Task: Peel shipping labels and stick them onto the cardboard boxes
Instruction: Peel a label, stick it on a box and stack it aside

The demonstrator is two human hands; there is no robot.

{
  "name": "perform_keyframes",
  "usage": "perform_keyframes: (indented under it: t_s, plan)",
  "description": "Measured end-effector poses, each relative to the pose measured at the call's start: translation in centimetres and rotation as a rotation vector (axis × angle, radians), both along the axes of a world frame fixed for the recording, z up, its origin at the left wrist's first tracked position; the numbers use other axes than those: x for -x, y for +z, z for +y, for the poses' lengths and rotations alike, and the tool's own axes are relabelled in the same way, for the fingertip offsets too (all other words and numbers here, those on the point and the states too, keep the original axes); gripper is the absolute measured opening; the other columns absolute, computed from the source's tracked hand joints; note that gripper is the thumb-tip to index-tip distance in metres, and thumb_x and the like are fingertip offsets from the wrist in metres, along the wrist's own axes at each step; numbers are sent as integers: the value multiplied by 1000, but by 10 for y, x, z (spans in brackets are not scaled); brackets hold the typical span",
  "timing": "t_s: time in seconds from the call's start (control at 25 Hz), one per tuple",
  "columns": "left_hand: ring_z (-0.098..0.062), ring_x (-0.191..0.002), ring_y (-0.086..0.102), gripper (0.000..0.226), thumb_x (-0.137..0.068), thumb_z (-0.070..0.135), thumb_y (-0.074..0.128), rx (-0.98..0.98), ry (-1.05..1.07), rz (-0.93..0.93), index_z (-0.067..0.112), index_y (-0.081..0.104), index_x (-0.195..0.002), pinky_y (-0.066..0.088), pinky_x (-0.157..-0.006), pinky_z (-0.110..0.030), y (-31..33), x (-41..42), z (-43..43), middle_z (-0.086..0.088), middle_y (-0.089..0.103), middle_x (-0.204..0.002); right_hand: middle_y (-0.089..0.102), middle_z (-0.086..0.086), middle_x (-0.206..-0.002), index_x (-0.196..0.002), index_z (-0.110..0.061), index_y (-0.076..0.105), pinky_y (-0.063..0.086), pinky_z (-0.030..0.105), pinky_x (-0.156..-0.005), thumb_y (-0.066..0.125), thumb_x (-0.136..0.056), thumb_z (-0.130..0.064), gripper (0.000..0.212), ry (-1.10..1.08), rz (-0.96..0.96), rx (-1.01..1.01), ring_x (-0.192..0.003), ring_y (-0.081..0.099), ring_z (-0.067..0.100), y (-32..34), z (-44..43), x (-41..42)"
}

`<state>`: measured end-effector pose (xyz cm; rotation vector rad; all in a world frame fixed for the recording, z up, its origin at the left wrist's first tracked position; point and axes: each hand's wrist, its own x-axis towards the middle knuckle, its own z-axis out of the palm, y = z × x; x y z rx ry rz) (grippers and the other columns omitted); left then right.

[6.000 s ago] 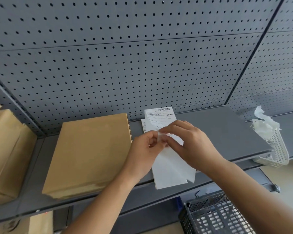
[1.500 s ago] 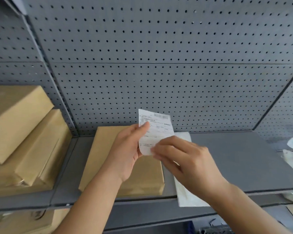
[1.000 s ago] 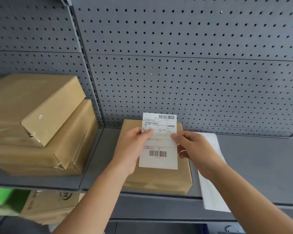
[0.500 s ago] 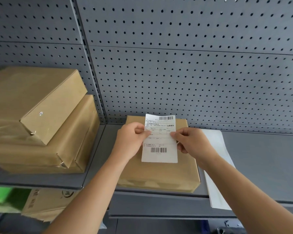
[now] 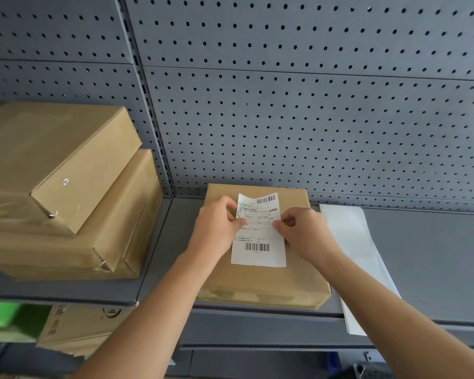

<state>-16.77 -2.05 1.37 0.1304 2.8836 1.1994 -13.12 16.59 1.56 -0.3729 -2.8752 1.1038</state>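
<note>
A white shipping label (image 5: 258, 242) with two barcodes lies over the top of a flat cardboard box (image 5: 260, 283) on the grey shelf. My left hand (image 5: 216, 228) pinches the label's left edge near its middle. My right hand (image 5: 301, 229) pinches the right edge at the same height. The label's lower part lies flat on the box; its upper part bends up slightly between my hands. A white backing sheet (image 5: 353, 255) lies on the shelf just right of the box.
Two larger cardboard boxes (image 5: 60, 187) are stacked on the shelf at the left. A grey pegboard wall (image 5: 312, 119) stands behind. The shelf (image 5: 435, 255) stretches right of the backing sheet. Another box (image 5: 74, 326) and something green sit on the level below.
Both hands have lowered the label from the air onto the box top, and its lower end now rests on the cardboard. Earlier it was peeled off the backing sheet.
</note>
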Motion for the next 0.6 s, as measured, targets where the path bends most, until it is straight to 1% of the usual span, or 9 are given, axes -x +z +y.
perform_keyframes:
  t_s: [0.04,0.12,0.2,0.28,0.36,0.4,0.48,0.56,0.6]
  plan:
    - [-11,-78,68,25,-89,28,78,13,1,-1,20,65,-110,52,-66,-28,0,0,0,6,71,-84,70,-1,-73,-87,-12,70,46,20,-49,67,-92,-25,14,-2,4,-12,-62,66,17,-1,-1,0]
    - [-8,-74,65,27,-89,28,78,44,2,-9,20,63,-111,48,-59,-24,-1,2,2,7,69,-84,67,-3,-72,-88,-12,69,41,19,-48,67,-91,-24,12,-4,9,-45,-59,61,13,-3,-1,1]
    - [-7,-70,62,30,-88,29,79,97,2,-8,20,61,-111,44,-54,-22,-1,2,3,7,66,-84,66,-4,-72,-89,-13,66,39,19,-48,67,-91,-23,10,-5,12,-72,-59,58,12,-4,-3,2]
    - [-13,-72,63,32,-88,30,79,131,4,-8,20,58,-110,45,-54,-26,0,2,4,4,65,-87,66,-4,-75,-91,-14,63,40,20,-48,66,-90,-23,9,4,13,-97,-63,59,14,-5,-3,3]
    - [-18,-77,65,32,-89,30,78,142,-19,7,19,57,-111,48,-58,-30,1,1,3,2,65,-91,65,-3,-77,-95,-16,58,41,24,-48,67,-90,-24,13,7,13,-96,-66,61,16,-5,-2,3]
    - [-20,-83,66,32,-91,28,76,153,-46,37,18,58,-116,51,-63,-31,0,0,3,2,65,-95,65,-3,-77,-98,-17,55,43,27,-50,68,-89,-25,17,7,13,-92,-67,61,16,-5,-1,2]
    - [-20,-107,64,36,-97,23,67,218,-145,146,19,58,-131,51,-80,-30,-2,-4,1,3,64,-117,64,-2,-82,-105,-17,55,47,32,-56,66,-90,-26,21,15,40,-136,-72,62,20,-6,1,1]
    - [-18,-133,50,43,-104,21,54,297,-259,235,19,52,-146,43,-101,-29,-4,-6,1,5,54,-145,64,1,-100,-115,-14,60,51,34,-67,61,-93,-24,25,56,161,-270,-85,63,24,-10,1,1]
    - [-17,-144,41,45,-107,21,47,327,-306,252,18,47,-152,35,-112,-30,-5,-5,1,5,46,-156,64,3,-110,-120,-12,62,52,36,-75,58,-94,-22,28,97,234,-340,-95,63,26,-12,0,1]
